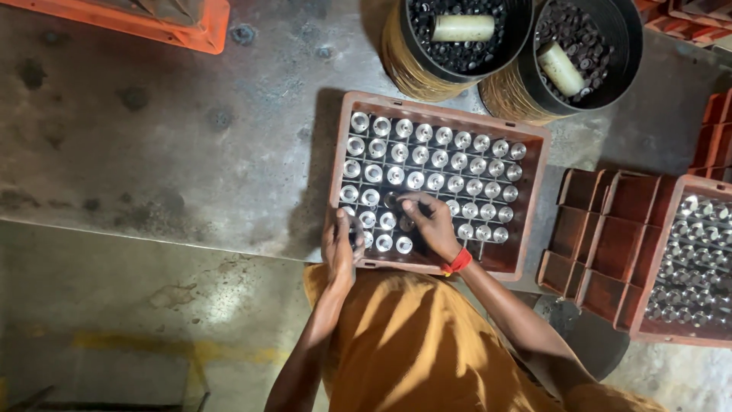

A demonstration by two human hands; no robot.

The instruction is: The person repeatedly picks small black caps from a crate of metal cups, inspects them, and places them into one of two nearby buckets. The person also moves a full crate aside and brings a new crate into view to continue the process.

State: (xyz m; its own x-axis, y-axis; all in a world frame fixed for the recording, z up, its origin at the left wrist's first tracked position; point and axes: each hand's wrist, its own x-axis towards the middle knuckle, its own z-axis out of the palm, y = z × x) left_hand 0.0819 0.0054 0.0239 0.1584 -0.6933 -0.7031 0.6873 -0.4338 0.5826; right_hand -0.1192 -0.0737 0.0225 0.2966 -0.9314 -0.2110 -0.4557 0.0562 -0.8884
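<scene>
A brown plastic crate [534, 198] with a wire grid holds several rows of shiny round metal parts [435, 160]. My right hand [433, 223], with a red band at the wrist, lies over the near rows, its fingertips pinched on one metal part [406, 206]. My left hand [340, 246] is at the crate's near left corner with curled fingers touching the front row. Whether it holds a part is hidden.
Two black round bins [509, 46] of small dark pieces, each with a pale cylinder [463, 28] on top, stand beyond the crate. To the right lie empty brown crates [602, 236] and another crate of metal parts [698, 259]. An orange crate [183, 27] sits top left.
</scene>
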